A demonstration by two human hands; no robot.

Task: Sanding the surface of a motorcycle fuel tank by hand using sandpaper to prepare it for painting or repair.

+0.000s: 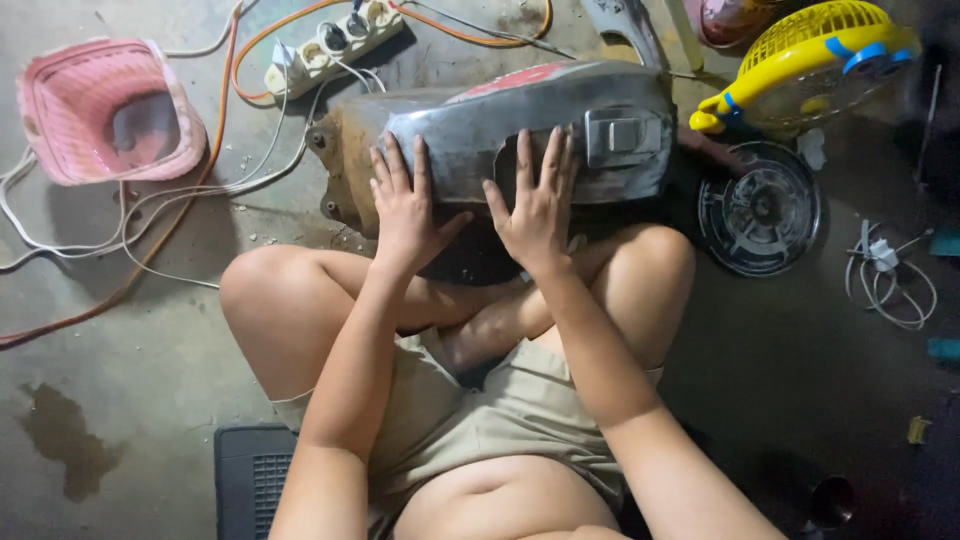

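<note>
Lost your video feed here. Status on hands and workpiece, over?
Left hand, right hand flat, open on dented grey metal tank. Tank on floor before crossed legs. Nothing in the way.

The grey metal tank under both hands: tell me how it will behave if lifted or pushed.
The grey metal tank looks rigid, probably heavy for its size. Its rounded body may rock or roll on the concrete floor. The left hand and right hand lie flat; the smooth surface could slip.

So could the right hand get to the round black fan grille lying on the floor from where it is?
Probably yes: the right hand rests flat on the grey metal tank, and the grille lies just beyond the right knee, nothing between.
</note>
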